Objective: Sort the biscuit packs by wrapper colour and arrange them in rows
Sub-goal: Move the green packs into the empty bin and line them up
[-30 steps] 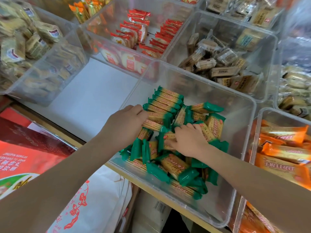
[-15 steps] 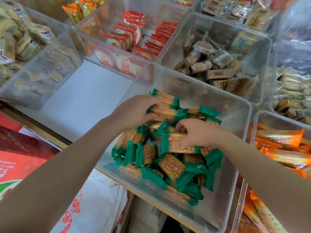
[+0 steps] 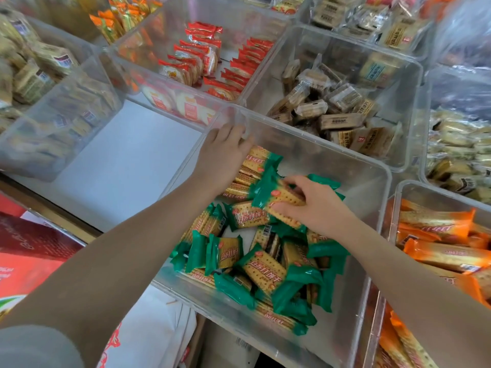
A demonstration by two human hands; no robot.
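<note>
Green-wrapped biscuit packs (image 3: 260,266) are heaped in a clear plastic bin (image 3: 372,181). One green pack (image 3: 276,197) is pinched by the right hand (image 3: 316,205). A row of packs (image 3: 249,171) at the bin's far left is pressed by the left hand (image 3: 220,158), fingers extended.

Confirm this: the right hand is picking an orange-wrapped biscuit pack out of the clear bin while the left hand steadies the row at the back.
Not quite. The head view shows the right hand pinching a green-wrapped biscuit pack, not an orange one; the orange packs lie in the neighbouring bin to the right. The rest holds: it is in the clear bin, and the left hand rests on the row of green packs at the back.
</note>
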